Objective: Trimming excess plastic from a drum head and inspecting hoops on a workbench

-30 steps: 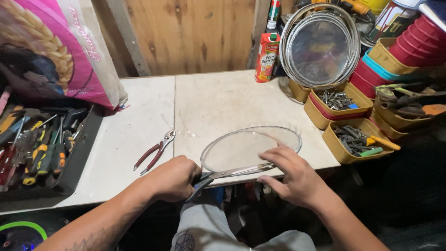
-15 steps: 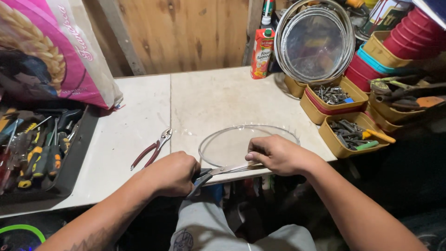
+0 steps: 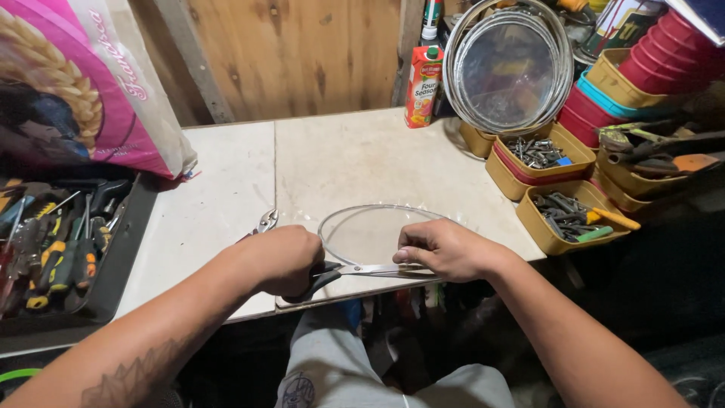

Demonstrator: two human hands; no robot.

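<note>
1. The left hand [image 3: 281,261] is clenched around the dark handles of a pair of scissors [image 3: 362,270], at the near edge of the white table [image 3: 347,155].
2. The scissors lie almost flat along that near edge, their silver blades pointing right, toward the right hand [image 3: 445,249].
3. The right hand presses down with curled fingers on the near rim of a clear round plastic sheet [image 3: 370,230]; it pins the sheet and the blade tips run under its fingers.
4. The plastic sheet lies flat on the table, just behind the scissors, its near edge meeting the blades.
5. A pair of pliers [image 3: 263,223] lies on the table just left of the plastic sheet, partly hidden behind the left hand.
6. A juice carton [image 3: 424,85] stands upright at the back of the table, well behind the plastic sheet.
7. Yellow trays of screws and bits [image 3: 563,215] sit to the right of the plastic sheet, with a round metal sieve [image 3: 507,68] leaning behind them.
8. A dark tray of screwdrivers [image 3: 64,249] sits far to the left of the plastic sheet, and a pink sack [image 3: 83,83] stands behind that tray.
</note>
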